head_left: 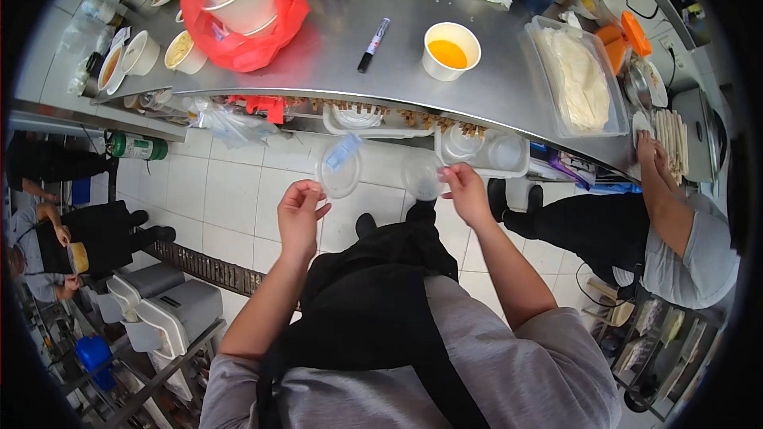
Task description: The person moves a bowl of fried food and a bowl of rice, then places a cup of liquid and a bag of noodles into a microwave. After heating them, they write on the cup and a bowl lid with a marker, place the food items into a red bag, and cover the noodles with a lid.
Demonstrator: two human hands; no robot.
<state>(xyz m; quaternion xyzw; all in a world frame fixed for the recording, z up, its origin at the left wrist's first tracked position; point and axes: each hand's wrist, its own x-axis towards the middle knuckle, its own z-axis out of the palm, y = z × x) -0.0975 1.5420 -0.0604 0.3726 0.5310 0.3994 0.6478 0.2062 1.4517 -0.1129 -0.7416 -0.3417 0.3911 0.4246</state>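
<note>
My left hand (300,218) pinches the edge of a round clear plastic lid (340,176) that has a bluish strip across its upper part. A second clear round piece, which looks like another plastic lid (420,179), is gripped at its side by my right hand (467,195). Both lids are in front of my apron, over the floor and short of the counter edge. On the steel counter (334,56) beyond them stands a white paper bowl (451,52) of orange-yellow liquid. A black-and-white marker (373,45) lies to its left.
A red plastic bag (238,16) wraps a white tub at the left, near several small bowls. At the right sits a clear box of pale dough (579,79). White bins (505,151) fill the shelf below. Co-workers stand at right (683,246) and left (60,246).
</note>
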